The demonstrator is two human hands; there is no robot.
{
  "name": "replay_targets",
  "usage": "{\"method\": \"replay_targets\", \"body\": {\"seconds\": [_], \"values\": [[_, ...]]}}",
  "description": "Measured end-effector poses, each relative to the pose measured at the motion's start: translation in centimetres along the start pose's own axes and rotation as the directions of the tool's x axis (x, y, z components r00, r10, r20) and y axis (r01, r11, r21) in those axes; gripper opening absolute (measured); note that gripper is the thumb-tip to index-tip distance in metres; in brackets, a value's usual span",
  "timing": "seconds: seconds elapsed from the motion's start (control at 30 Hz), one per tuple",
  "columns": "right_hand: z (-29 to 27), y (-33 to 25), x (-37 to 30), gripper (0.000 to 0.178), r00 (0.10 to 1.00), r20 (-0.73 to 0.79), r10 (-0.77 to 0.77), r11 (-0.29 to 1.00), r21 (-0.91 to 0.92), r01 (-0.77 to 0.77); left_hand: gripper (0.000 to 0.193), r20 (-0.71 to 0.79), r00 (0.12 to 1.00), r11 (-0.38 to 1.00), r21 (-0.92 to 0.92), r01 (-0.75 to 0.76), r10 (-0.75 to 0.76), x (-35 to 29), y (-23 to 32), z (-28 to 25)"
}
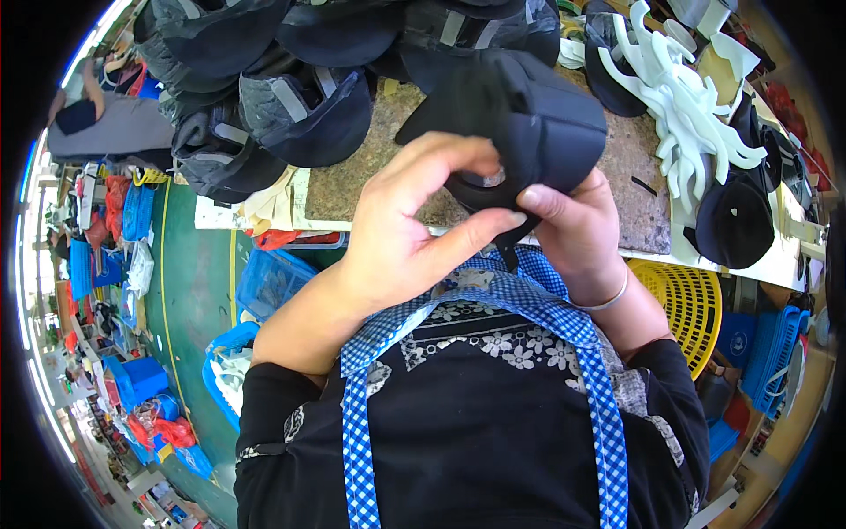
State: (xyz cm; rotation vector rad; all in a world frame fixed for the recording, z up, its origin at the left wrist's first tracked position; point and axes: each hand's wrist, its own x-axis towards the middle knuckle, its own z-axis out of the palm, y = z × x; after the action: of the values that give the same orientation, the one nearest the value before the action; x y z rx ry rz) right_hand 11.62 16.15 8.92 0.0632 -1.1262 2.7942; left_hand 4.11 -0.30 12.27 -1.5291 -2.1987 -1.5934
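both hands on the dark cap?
Yes: the left hand and right hand both grip the dark fabric baseball cap above the speckled worktable.

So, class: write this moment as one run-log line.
left hand: on cap strap | right hand: holding dark cap | bench: cap pile behind, white inserts right

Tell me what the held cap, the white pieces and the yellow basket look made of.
Cap: dark woven fabric, matte, with stitched panel seams; soft where the left hand and right hand grip it.
White pieces: probably plastic, smooth, stiff, evenly curved.
Basket: likely moulded plastic, glossy yellow lattice.
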Motion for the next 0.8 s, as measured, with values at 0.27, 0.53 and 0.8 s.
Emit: {"method": "replay_targets", "body": {"seconds": [0.27, 0.53, 0.8], "values": [[0.7, 1.9, -1.2, 0.026, 0.988, 0.038, -0.152, 0.884, -0.442, 0.153, 0.009, -0.23, 0.95, 0.922, -0.369, 0.116, -0.212, 0.3, 0.3, 1.4], [-4.6, 0.0, 0.4, 0.08, 0.9, 0.434, 0.035, 0.957, 0.246, -0.156, 0.021, 0.409, 0.891, 0.978, -0.145, -0.147, 0.195, 1.2, -0.2, -3.6], [-2.1, 1.4, -0.3, 0.047, 0.999, -0.05, -0.013, 0.986, -0.165, 0.005, 0.061, 0.065, 0.966, 0.886, -0.389, 0.254, -0.249, -0.5, -3.1, 0.0]]}}
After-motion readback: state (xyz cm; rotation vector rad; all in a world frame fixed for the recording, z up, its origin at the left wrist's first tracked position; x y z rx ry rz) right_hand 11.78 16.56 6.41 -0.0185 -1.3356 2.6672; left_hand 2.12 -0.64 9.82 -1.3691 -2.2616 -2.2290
